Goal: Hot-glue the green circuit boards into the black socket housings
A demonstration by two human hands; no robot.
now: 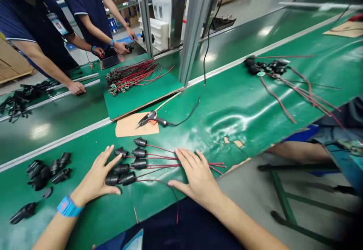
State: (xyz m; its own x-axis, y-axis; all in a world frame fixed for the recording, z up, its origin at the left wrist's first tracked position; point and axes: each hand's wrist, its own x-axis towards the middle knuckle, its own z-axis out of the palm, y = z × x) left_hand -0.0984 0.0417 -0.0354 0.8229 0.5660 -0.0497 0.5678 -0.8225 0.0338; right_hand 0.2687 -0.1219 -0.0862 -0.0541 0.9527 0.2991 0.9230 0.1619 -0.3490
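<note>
On the green mat lie several black plastic sockets (139,163) side by side, with thin red and black wires (161,165) running off to the right. My left hand (96,174) is spread at the left end of this group, its fingertips close to or touching the nearest sockets. My right hand (195,172) rests palm down with fingers stretched over the wires. Neither hand grips anything. Left of my left hand sits a pile of loose black sockets (45,172), and a single black part (24,213) lies nearer to me.
A glue gun (151,119) lies on cardboard (124,127), its black cord (204,64) running upward. Behind stands a green board (133,106) with bundled red wires (138,72). More wired sockets (266,66) lie far right. A metal post (194,30) rises midway. Co-workers stand across the bench.
</note>
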